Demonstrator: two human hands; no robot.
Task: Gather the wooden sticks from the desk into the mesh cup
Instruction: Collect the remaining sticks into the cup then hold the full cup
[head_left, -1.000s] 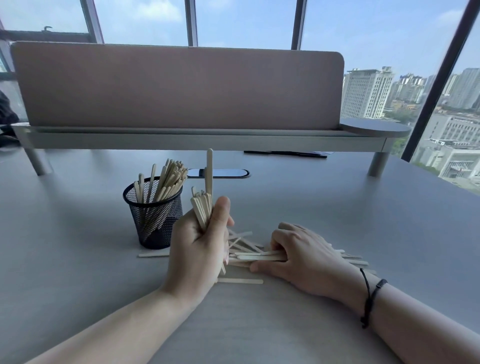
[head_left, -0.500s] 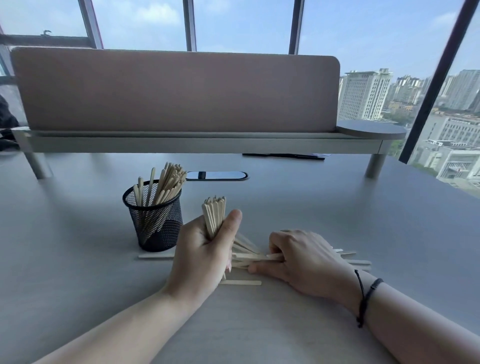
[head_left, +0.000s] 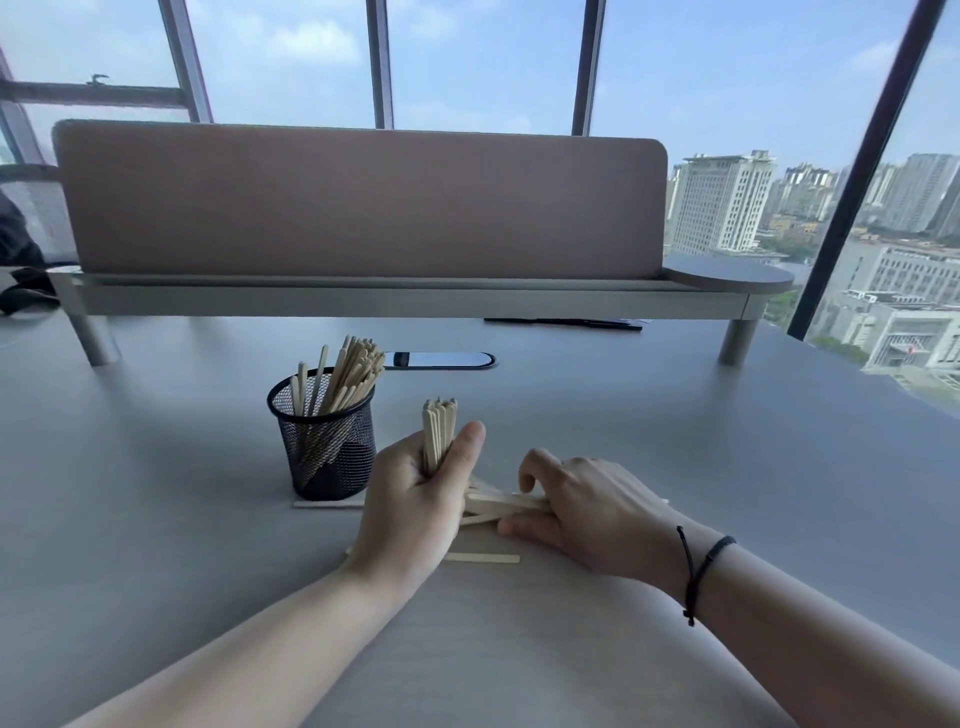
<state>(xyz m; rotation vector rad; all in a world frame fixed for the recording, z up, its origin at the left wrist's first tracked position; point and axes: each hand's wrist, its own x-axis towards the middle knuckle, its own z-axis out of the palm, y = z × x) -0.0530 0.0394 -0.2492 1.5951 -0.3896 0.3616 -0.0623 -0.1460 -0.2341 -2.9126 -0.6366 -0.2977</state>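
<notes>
A black mesh cup (head_left: 326, 448) stands on the grey desk, with several wooden sticks (head_left: 349, 373) leaning in it. Just right of the cup, my left hand (head_left: 418, 499) grips an upright bundle of sticks (head_left: 439, 428), their ends evened at the top. My right hand (head_left: 582, 506) lies over the loose pile of sticks (head_left: 501, 506) on the desk and pinches some of them between thumb and curled fingers. One stick (head_left: 480, 558) lies alone in front of the pile, and another stick (head_left: 327, 504) lies at the cup's base.
A dark phone (head_left: 441, 359) lies flat behind the cup. A raised shelf (head_left: 405, 299) with a pink divider panel (head_left: 358, 202) spans the back of the desk, with dark flat items (head_left: 566, 322) under it. Windows lie beyond.
The one stick that stood tall above the bundle in my left hand has sunk level with the others. My right hand has closed tighter on the pile's sticks.
</notes>
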